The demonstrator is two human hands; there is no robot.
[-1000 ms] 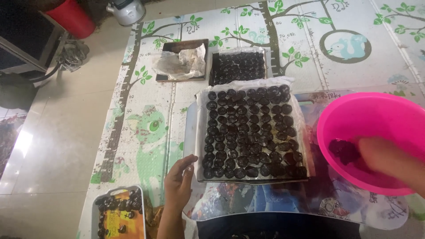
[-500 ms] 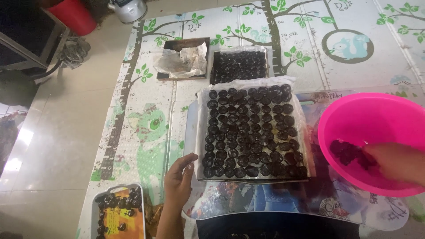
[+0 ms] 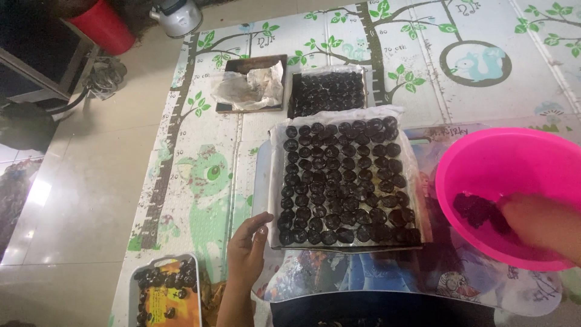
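My left hand (image 3: 247, 247) rests at the near-left corner of the tray (image 3: 346, 181), fingers loosely curled, thumb touching the tray's edge; it holds nothing. It sits in the same spot as a second ago, so the tray stays steadied. My right hand (image 3: 540, 225) is inside the pink bowl (image 3: 484, 163), down on the dark mass (image 3: 475, 209) at the bottom. Compared with a second ago it has pushed a bit further in, onto the mass rather than just over it. I cannot tell how far its fingers are closed; they are blurred and partly hidden in the stuff.

The tray is packed with rows of dark round pieces on white lining, nearly full. So I judge I am taking more mix from the bowl for another piece.

Behind it lie a smaller full tray (image 3: 328, 92) and a tray with crumpled paper (image 3: 249, 88). Near-left, a third tray (image 3: 164, 290) holds a few pieces. All sit on a patterned mat (image 3: 200, 175).
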